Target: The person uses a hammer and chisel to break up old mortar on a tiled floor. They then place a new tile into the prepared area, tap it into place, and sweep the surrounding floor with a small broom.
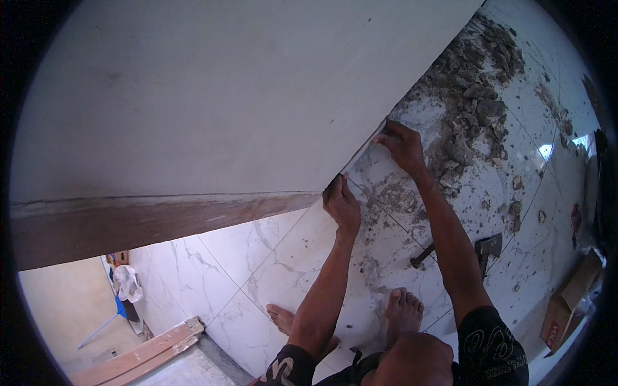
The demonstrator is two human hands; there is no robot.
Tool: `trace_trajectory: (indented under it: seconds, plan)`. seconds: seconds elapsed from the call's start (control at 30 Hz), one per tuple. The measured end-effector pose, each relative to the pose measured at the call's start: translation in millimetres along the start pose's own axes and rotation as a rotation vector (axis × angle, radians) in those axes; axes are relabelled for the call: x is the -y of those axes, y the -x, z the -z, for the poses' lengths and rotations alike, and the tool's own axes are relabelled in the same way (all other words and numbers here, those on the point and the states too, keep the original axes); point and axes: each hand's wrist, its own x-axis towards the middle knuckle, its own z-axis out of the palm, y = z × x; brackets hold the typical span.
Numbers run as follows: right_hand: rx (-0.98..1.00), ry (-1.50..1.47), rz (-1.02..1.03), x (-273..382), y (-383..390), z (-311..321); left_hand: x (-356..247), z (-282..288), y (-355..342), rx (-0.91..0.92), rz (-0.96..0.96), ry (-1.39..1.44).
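Observation:
My left hand point(341, 204) and my right hand point(402, 145) both press on a narrow white strip of tile point(360, 157) standing against the foot of the pale wall point(212, 96), where it meets the floor. The left hand grips the strip's lower end, the right hand pinches its upper end. My bare feet point(404, 310) rest on the white marble-pattern floor tiles point(257, 270) below the hands.
Grey mortar rubble point(473, 96) lies heaped along the wall to the right. A hammer point(486, 248) lies on the floor by my right arm. A cardboard box point(570, 302) sits at far right. A brown door frame point(129, 225) and wooden planks point(148, 350) are at left.

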Motion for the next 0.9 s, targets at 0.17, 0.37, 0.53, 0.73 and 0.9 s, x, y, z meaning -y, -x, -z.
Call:
trace_trajectory:
  seconds: [0.17, 0.37, 0.53, 0.73, 0.9]
  plan:
    - [0.006, 0.025, 0.006, -4, -1, 0, -1, -2, 1, -0.024, 0.053, 0.071]
    - [0.005, 0.008, 0.045, -3, 1, 1, -3, 3, -1, 0.069, 0.008, -0.040]
    - [0.052, 0.015, 0.019, 13, 1, 2, -6, 4, -4, 0.008, -0.036, -0.054]
    - [0.000, 0.092, 0.096, -10, -4, -2, -3, 6, -4, 0.037, -0.037, -0.048]
    - [0.059, -0.032, 0.079, -11, 2, -3, 0, 11, 2, -0.027, -0.006, -0.034]
